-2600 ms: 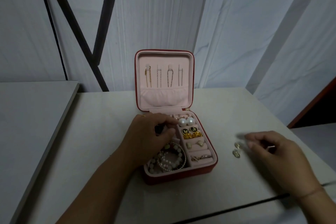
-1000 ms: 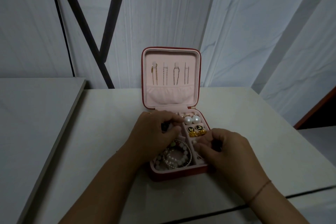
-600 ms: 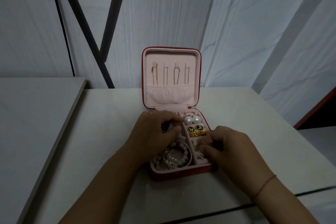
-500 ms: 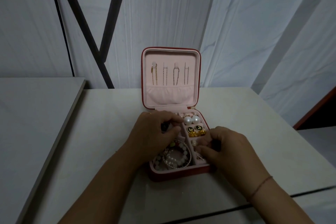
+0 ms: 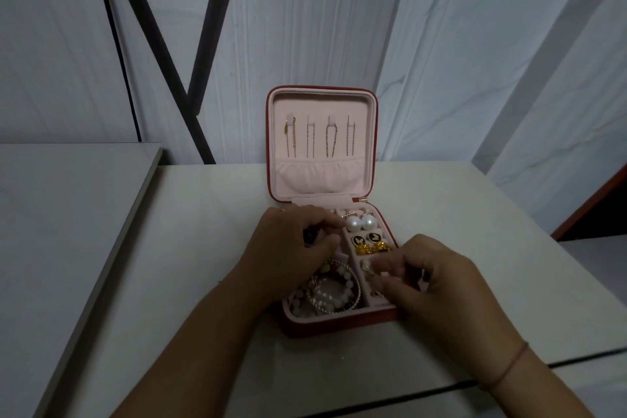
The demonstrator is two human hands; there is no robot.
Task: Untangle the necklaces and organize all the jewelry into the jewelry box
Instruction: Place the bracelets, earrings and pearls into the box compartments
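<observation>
Pale draped sheeting hangs behind the worktop (image 5: 203,248), where the jewelry box (image 5: 339,327) stands open, the necklaces (image 5: 319,137) hung straight in its upright lid and bracelets (image 5: 334,293) coiled in the front-left compartment. My left hand (image 5: 291,248) rests on the rear-left of the tray, fingers curled over something dark that I cannot tell whether I hold, while my right hand (image 5: 437,285) is narrowed to a pinch on a small gold piece (image 5: 366,265) in the right-hand slots. I judge this the late sorting step: next I must seat that piece and let go gently, without disturbing its neighbours.
</observation>
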